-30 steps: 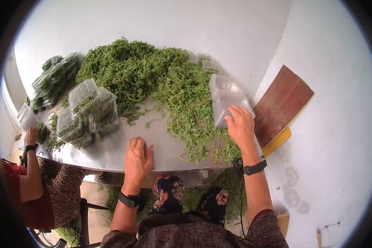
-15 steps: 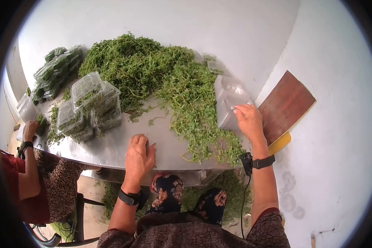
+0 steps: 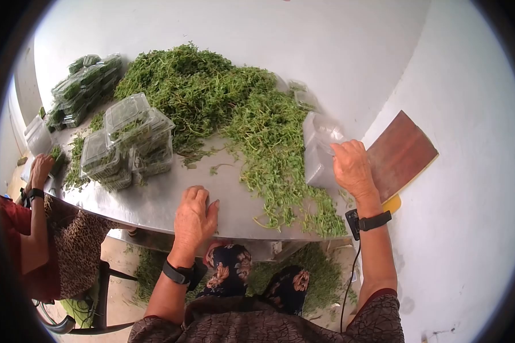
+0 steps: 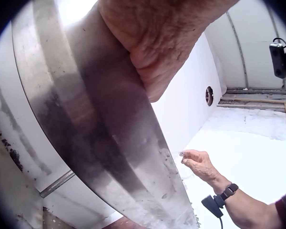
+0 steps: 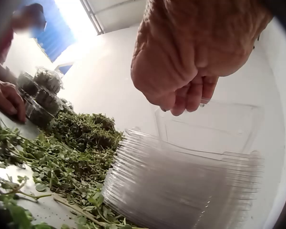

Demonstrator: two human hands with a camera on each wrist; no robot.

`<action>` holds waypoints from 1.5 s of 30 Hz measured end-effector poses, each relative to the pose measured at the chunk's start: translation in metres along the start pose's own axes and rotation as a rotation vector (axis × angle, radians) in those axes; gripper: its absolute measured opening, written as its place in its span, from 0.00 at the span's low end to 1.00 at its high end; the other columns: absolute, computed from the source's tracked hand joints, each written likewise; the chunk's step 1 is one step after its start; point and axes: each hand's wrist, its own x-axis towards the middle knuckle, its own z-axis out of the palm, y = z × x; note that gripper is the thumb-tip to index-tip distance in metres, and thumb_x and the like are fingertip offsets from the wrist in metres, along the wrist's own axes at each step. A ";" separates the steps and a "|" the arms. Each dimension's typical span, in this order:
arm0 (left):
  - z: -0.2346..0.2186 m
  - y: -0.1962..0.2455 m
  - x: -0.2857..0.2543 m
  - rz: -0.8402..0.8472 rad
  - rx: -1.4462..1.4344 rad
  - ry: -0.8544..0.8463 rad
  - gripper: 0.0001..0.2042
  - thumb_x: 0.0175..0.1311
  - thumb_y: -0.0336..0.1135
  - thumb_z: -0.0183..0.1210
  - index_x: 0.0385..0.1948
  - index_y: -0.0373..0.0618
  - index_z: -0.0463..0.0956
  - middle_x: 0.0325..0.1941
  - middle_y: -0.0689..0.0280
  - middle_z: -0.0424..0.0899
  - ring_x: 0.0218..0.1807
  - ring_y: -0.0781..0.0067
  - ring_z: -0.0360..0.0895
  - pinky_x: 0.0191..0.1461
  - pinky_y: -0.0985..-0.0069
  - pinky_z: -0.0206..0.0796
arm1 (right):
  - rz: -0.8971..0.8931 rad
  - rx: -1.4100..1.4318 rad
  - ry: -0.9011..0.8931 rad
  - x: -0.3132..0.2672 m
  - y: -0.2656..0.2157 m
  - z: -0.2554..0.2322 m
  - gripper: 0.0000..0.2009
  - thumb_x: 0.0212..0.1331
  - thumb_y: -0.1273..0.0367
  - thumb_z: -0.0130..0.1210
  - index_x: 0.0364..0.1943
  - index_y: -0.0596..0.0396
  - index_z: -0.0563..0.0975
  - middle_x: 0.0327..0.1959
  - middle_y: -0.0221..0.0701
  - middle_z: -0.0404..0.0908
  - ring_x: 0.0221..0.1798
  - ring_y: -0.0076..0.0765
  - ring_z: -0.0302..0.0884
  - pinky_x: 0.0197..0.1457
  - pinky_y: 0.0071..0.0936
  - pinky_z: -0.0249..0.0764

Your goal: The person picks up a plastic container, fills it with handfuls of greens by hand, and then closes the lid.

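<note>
My left hand (image 3: pixel 195 218) rests loosely on the steel tabletop (image 3: pixel 154 200) near its front edge, holding nothing. On the right, my right hand (image 3: pixel 353 167) is over a nested stack of clear plastic containers (image 5: pixel 181 186). Its curled fingers (image 5: pixel 194 95) pinch the rim of the top clear plastic container (image 5: pixel 209 126), which stands raised above the stack in the right wrist view. A big heap of leafy green stems (image 3: pixel 194 86) spreads over the table, reaching the stack's left side.
Filled clear boxes (image 3: pixel 126 137) are piled left of centre, with more packed boxes (image 3: pixel 86 86) behind. Another person's hand (image 3: pixel 41 168) works at the far left. A reddish-brown board (image 3: pixel 403 154) leans by the right wall. More greens (image 3: pixel 320 274) lie on the floor.
My right hand has gone from reaching over the container stack with spread fingers to pinching the top container's rim and drawing it slightly up. The left hand stays in place.
</note>
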 end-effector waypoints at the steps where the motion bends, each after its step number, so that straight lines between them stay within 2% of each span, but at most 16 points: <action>1: 0.000 0.000 0.000 0.008 0.002 -0.001 0.11 0.53 0.29 0.62 0.35 0.35 0.72 0.46 0.52 0.77 0.51 0.47 0.73 0.52 0.60 0.68 | -0.004 -0.001 0.001 0.001 0.002 0.001 0.11 0.48 0.78 0.57 0.38 0.59 0.79 0.32 0.37 0.76 0.41 0.47 0.71 0.49 0.39 0.68; 3: -0.001 -0.001 0.001 0.013 0.005 0.004 0.11 0.53 0.29 0.62 0.35 0.35 0.73 0.45 0.52 0.77 0.51 0.47 0.73 0.52 0.60 0.68 | -0.017 0.081 0.028 0.003 0.009 0.003 0.07 0.47 0.76 0.59 0.32 0.58 0.78 0.29 0.38 0.75 0.39 0.47 0.72 0.47 0.40 0.67; 6: -0.001 0.000 0.001 -0.007 0.003 -0.006 0.11 0.53 0.29 0.62 0.35 0.35 0.73 0.45 0.52 0.77 0.50 0.47 0.73 0.52 0.60 0.68 | 0.007 0.048 0.083 0.011 0.016 -0.001 0.06 0.47 0.75 0.59 0.31 0.57 0.78 0.28 0.38 0.76 0.38 0.48 0.72 0.46 0.41 0.67; 9: 0.000 0.001 0.001 -0.028 -0.013 0.001 0.10 0.53 0.28 0.62 0.35 0.36 0.73 0.44 0.53 0.78 0.49 0.48 0.74 0.50 0.60 0.69 | 0.062 0.016 0.124 0.022 0.021 -0.011 0.05 0.48 0.75 0.59 0.30 0.56 0.78 0.28 0.38 0.76 0.37 0.48 0.72 0.45 0.42 0.67; 15: 0.000 -0.001 0.000 0.018 -0.008 0.030 0.10 0.53 0.28 0.61 0.35 0.36 0.73 0.45 0.53 0.78 0.49 0.47 0.74 0.50 0.60 0.69 | 0.041 -0.043 0.166 0.039 0.034 -0.012 0.03 0.50 0.74 0.57 0.30 0.57 0.77 0.28 0.37 0.77 0.37 0.48 0.73 0.42 0.42 0.68; 18: 0.000 0.000 -0.001 -0.001 -0.024 0.024 0.11 0.53 0.28 0.61 0.35 0.36 0.73 0.45 0.53 0.78 0.49 0.47 0.74 0.51 0.60 0.69 | 0.097 0.074 0.293 0.050 0.037 -0.026 0.03 0.51 0.74 0.56 0.30 0.58 0.77 0.29 0.37 0.78 0.36 0.48 0.73 0.41 0.42 0.69; 20: -0.001 0.000 0.001 -0.001 -0.024 0.009 0.11 0.53 0.28 0.62 0.35 0.36 0.73 0.44 0.53 0.78 0.49 0.47 0.74 0.51 0.60 0.68 | 0.074 0.059 0.274 0.052 0.033 -0.032 0.03 0.51 0.75 0.56 0.30 0.59 0.77 0.29 0.37 0.78 0.37 0.48 0.74 0.41 0.41 0.69; 22: -0.001 0.000 0.001 0.000 -0.027 0.022 0.11 0.52 0.28 0.62 0.35 0.36 0.73 0.44 0.53 0.78 0.49 0.47 0.74 0.50 0.60 0.68 | 0.028 0.045 0.263 0.060 0.024 -0.042 0.04 0.51 0.76 0.56 0.31 0.59 0.77 0.30 0.37 0.79 0.37 0.47 0.74 0.42 0.41 0.70; 24: 0.000 0.001 0.000 -0.012 -0.032 0.030 0.11 0.52 0.28 0.62 0.35 0.36 0.73 0.44 0.53 0.78 0.48 0.47 0.74 0.50 0.60 0.68 | 0.153 0.218 0.379 0.055 0.003 -0.057 0.05 0.49 0.78 0.56 0.32 0.60 0.78 0.30 0.38 0.79 0.37 0.47 0.75 0.42 0.40 0.71; 25: 0.000 0.001 0.000 -0.007 -0.028 0.036 0.10 0.52 0.28 0.62 0.35 0.36 0.73 0.44 0.53 0.78 0.48 0.47 0.75 0.50 0.60 0.69 | 0.153 0.217 0.379 0.051 -0.007 -0.060 0.05 0.49 0.78 0.56 0.32 0.60 0.78 0.30 0.38 0.79 0.37 0.47 0.75 0.42 0.40 0.71; 27: -0.001 0.001 0.001 0.003 -0.021 0.042 0.10 0.52 0.28 0.61 0.35 0.36 0.73 0.44 0.53 0.78 0.48 0.47 0.75 0.50 0.60 0.69 | 0.040 0.208 0.421 0.040 -0.030 -0.061 0.09 0.46 0.79 0.58 0.34 0.59 0.79 0.31 0.37 0.79 0.39 0.47 0.76 0.44 0.39 0.73; 30: -0.002 0.000 0.000 0.004 -0.021 0.036 0.10 0.53 0.29 0.62 0.34 0.36 0.73 0.43 0.52 0.78 0.47 0.47 0.75 0.50 0.60 0.69 | -0.025 0.196 0.521 0.015 -0.073 -0.053 0.10 0.43 0.79 0.60 0.33 0.58 0.79 0.32 0.35 0.79 0.41 0.48 0.77 0.48 0.40 0.75; 32: -0.004 0.003 0.001 -0.011 -0.029 0.024 0.10 0.53 0.30 0.62 0.33 0.35 0.74 0.43 0.52 0.78 0.49 0.47 0.74 0.50 0.61 0.69 | -0.086 0.253 0.467 0.001 -0.104 -0.048 0.10 0.41 0.79 0.62 0.32 0.57 0.80 0.34 0.33 0.80 0.42 0.46 0.77 0.51 0.41 0.76; 37: 0.001 -0.002 0.001 0.004 -0.033 0.037 0.10 0.54 0.30 0.61 0.34 0.34 0.74 0.43 0.51 0.78 0.48 0.47 0.74 0.50 0.60 0.69 | -0.087 0.448 0.365 -0.029 -0.158 -0.011 0.09 0.41 0.79 0.62 0.30 0.58 0.79 0.35 0.33 0.80 0.42 0.43 0.77 0.53 0.41 0.76; 42: 0.003 -0.002 0.001 -0.005 -0.035 0.040 0.10 0.54 0.30 0.61 0.33 0.34 0.74 0.42 0.51 0.78 0.48 0.46 0.74 0.50 0.60 0.69 | -0.039 0.543 0.173 -0.051 -0.171 0.036 0.09 0.42 0.78 0.61 0.31 0.58 0.79 0.40 0.34 0.80 0.46 0.45 0.75 0.53 0.40 0.72; 45: 0.005 -0.006 0.000 0.008 -0.025 0.054 0.11 0.54 0.29 0.61 0.35 0.34 0.73 0.42 0.51 0.79 0.46 0.46 0.75 0.49 0.61 0.69 | 0.002 0.561 0.161 -0.054 -0.172 0.042 0.09 0.43 0.77 0.61 0.31 0.59 0.79 0.40 0.35 0.80 0.47 0.46 0.75 0.52 0.40 0.71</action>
